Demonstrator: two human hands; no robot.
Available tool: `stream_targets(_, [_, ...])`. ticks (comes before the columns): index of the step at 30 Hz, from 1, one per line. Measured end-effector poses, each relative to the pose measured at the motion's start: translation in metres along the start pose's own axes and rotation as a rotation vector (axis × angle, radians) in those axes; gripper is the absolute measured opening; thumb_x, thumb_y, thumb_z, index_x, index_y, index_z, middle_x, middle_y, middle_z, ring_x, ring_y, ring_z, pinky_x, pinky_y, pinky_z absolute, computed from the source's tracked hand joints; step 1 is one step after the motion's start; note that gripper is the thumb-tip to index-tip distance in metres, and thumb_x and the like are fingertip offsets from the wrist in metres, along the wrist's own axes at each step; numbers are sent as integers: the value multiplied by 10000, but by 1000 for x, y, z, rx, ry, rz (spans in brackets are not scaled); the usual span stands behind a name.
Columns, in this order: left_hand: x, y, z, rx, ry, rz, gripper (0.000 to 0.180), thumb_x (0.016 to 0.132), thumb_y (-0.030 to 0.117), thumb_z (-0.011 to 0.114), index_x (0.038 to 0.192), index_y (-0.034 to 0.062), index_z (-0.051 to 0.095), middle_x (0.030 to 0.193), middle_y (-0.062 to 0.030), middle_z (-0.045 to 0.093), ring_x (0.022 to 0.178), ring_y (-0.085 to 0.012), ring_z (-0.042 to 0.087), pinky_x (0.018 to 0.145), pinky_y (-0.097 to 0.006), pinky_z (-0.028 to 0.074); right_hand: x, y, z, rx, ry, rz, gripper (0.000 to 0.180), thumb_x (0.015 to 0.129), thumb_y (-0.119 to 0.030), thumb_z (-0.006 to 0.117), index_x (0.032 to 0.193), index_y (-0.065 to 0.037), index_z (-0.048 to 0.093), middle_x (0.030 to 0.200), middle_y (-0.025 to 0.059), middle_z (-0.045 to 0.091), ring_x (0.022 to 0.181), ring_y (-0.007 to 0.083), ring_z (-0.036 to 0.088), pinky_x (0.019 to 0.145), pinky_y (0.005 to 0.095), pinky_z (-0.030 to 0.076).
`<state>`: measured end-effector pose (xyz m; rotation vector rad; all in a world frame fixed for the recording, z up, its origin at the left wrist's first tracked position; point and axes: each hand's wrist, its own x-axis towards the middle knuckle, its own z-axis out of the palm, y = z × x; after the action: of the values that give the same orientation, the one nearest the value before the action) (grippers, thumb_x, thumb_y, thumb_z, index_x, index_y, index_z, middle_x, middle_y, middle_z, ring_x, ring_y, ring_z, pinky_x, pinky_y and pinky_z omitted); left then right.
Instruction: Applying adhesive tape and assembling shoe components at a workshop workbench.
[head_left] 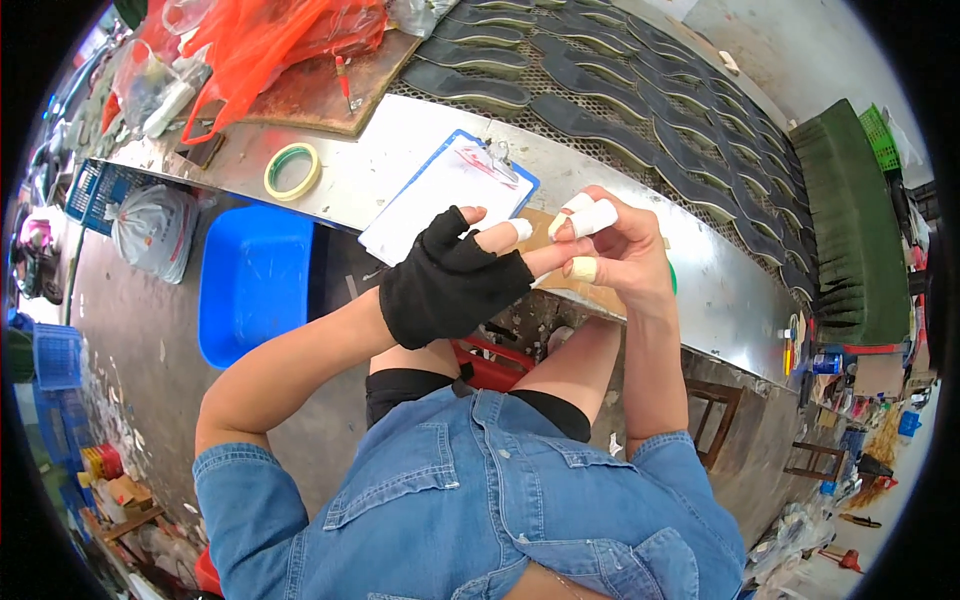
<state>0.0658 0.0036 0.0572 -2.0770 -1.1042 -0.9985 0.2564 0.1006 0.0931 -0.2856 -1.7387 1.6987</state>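
Two hands are in view, a left hand (455, 270) and a right hand (630, 245), with one black fingerless glove (430, 300) and at least three finger wraps (596, 216) between them. The table (740, 315) bears one blue clipboard (533, 186), one tape roll (288, 195) and, on its far side, over twenty shoe soles (590, 128), overlapping too closely to count exactly. One blue tub (240, 290) and one tied whitish bag (155, 232) are at left, two wooden stools (735, 405) at right.

My gloved left hand (455, 275) hides part of the blue clipboard (532, 184). I can't tell whether my right hand (622, 245) pinches anything. The upper edge crops the red plastic bag (270, 45); clutter (860, 440) along the right rim is too small to identify.
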Motion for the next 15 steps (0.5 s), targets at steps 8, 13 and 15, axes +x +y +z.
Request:
stream_targets(8, [6,7,-13,-106,-35,-34,481,738,160,665,1214,220,621,1072,102,583,916,-118,479,783,-316,417,-11,-2,4,-158,-11,-253,323,635,8,809,937,10,697,1003,112,618,889,182,609,776,288,512])
stream_targets(13, [12,8,-19,-118,-4,-40,441,737,143,681,1166,238,645,1023,79,593,899,-120,483,733,-302,434,-20,-6,24,-3,197,-36,403,685,-26,806,1059,28,663,985,61,622,927,152,593,791,278,478])
stream_targets(15, [20,8,-29,-180,30,-61,417,730,135,692,1133,235,659,999,61,598,867,-124,495,721,-298,439,-18,-3,27,15,133,-61,390,689,-31,803,1050,29,666,988,63,622,922,148,592,792,277,473])
